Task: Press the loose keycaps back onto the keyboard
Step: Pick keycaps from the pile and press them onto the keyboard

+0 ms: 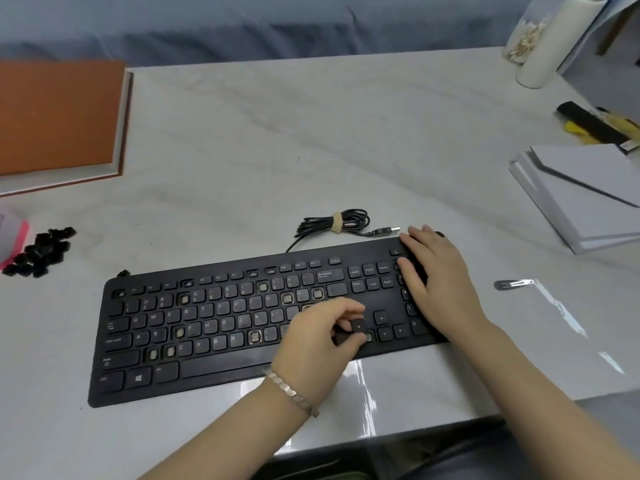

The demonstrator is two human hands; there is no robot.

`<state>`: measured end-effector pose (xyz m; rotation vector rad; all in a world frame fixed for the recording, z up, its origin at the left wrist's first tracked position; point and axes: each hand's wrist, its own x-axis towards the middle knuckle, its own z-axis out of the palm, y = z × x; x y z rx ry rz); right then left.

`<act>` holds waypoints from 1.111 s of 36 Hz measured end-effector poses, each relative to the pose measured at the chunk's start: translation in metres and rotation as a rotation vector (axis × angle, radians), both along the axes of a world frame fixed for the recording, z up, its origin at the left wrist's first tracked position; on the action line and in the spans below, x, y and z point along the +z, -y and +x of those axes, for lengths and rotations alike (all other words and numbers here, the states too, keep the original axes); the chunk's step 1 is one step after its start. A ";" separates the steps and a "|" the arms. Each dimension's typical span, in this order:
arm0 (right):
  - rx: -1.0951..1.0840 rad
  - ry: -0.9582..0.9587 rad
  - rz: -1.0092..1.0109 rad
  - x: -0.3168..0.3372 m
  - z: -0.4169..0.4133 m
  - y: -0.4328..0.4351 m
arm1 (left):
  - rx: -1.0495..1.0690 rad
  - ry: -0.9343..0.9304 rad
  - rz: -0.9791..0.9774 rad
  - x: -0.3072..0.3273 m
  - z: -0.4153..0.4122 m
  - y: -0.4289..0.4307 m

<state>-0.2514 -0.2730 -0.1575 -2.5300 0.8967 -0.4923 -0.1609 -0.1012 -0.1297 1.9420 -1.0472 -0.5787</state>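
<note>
A black keyboard (214, 341) lies across the middle of the table, with several bare sockets showing pale among its keys. My left hand (318, 337) hovers over its right part and pinches a black arrow keycap (358, 326) just above the arrow-key cluster. My right hand (436, 271) rests flat with straight fingers on the number pad at the keyboard's right end. A pile of loose black keycaps (40, 252) sits on the table far to the left.
The keyboard's bundled cable (334, 224) with its USB plug lies just behind it. An orange book (59, 116) is at back left, grey boxes (581, 195) at right, a metal clip (514, 284) beside my right hand, a white tumbler (550, 43) at back right.
</note>
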 end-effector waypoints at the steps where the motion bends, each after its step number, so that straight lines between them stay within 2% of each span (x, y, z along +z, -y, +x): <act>1: -0.002 0.008 -0.004 -0.001 0.000 -0.001 | -0.013 0.036 0.000 -0.001 -0.001 0.001; 7: -0.003 0.039 -0.035 -0.002 0.000 -0.001 | -0.083 0.136 0.014 -0.009 -0.004 0.004; 15: -0.007 0.041 -0.056 -0.004 0.001 -0.001 | -0.071 0.195 0.042 -0.018 -0.010 0.004; 30: -0.013 0.043 -0.069 -0.007 -0.001 0.000 | 0.010 0.271 -0.039 -0.032 -0.013 0.003; 32: -0.012 0.043 -0.070 -0.007 -0.001 0.000 | -0.015 0.366 -0.094 -0.033 -0.011 0.001; 36: -0.019 0.041 -0.070 -0.007 -0.001 0.000 | -0.138 0.722 -0.194 -0.038 -0.003 -0.005; 40: -0.017 0.039 -0.076 -0.007 -0.001 0.000 | -0.201 0.866 -0.230 -0.039 0.003 -0.004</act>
